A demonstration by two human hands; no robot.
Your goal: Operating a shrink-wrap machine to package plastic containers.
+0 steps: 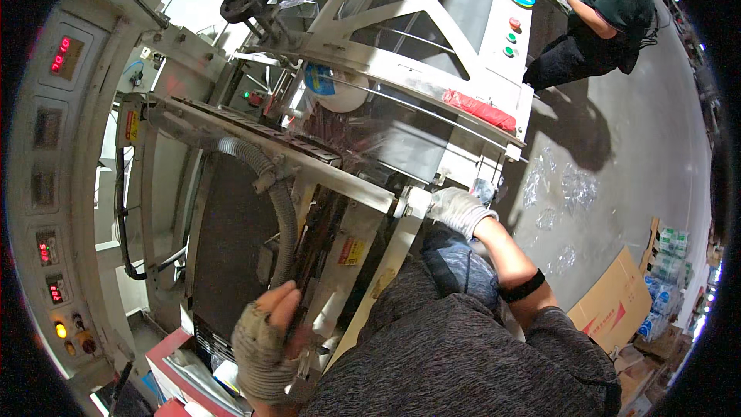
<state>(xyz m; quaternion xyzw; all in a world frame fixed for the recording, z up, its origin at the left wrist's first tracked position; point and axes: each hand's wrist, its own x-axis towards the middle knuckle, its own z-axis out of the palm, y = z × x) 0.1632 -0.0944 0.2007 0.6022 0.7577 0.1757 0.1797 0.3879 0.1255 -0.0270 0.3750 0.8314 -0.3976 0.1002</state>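
My left hand [266,351], in a knitted glove with bare fingertips, is raised at the lower left. Its fingers stretch upward beside the grey corrugated hose [282,224], and I see nothing held in it. My right hand [461,212], in a white glove, lies against the front corner of the wrapping machine's metal frame [359,189]; its fingertips are hard to make out. Inside the machine, behind the frame bar, sits a round white container with a blue and yellow label [332,89]. Clear film partly covers the area around it.
A control panel [46,185] with red displays stands at the left. Buttons [510,37] and a red wrapped bar [480,110] sit on the far frame. A person in dark clothes [610,19] stands at the upper right holding a white container. Plastic scraps [575,189] and cardboard [617,301] lie right.
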